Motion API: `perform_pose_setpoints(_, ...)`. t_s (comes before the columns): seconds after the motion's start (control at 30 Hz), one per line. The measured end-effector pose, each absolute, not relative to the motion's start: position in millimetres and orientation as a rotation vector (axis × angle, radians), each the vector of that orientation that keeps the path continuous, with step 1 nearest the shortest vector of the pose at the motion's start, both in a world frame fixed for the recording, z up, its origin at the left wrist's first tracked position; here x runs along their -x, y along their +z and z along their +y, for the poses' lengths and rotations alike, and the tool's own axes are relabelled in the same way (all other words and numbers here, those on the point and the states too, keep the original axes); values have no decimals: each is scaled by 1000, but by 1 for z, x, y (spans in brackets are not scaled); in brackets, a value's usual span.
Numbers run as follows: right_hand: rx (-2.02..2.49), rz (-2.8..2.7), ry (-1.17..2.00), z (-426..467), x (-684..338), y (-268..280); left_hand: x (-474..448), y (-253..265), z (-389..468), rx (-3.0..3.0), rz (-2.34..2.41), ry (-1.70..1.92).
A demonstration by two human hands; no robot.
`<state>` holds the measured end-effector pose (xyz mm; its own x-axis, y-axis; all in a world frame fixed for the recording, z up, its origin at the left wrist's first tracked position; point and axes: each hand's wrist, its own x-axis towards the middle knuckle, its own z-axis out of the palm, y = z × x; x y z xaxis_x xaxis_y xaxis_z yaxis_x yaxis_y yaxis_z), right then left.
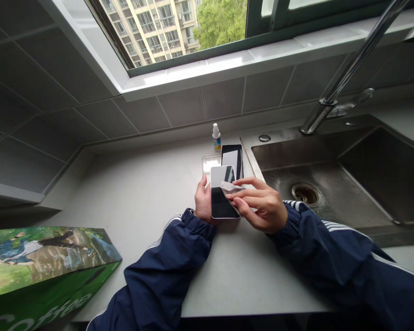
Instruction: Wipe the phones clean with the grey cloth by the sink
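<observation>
One phone (222, 207), screen up, long axis toward wall (224, 97).
Held at left edge by left hand (203, 203), fingers mostly hidden; cloth (228, 187) pinched in right hand (260, 205); room leftward on counter (148, 184).

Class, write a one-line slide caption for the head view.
Left hand holds a white-edged rectangular phone; right hand holds a thin white wipe against its dark screen.

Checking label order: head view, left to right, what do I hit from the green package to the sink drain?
Green "Coffee" package → left hand → held phone → right hand → sink drain.
</observation>
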<state>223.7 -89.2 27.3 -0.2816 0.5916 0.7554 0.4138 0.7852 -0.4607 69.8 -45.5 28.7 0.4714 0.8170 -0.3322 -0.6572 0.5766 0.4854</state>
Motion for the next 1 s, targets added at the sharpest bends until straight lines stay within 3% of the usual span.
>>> perform_pose_setpoints(0.47,686,-1991,309,-93,-219,25,-68,28,-45,-310,568,887)
perform_pose_setpoints(1.0,1115,-1554,643,-80,-226,21,-67,26,-45,-393,537,1064)
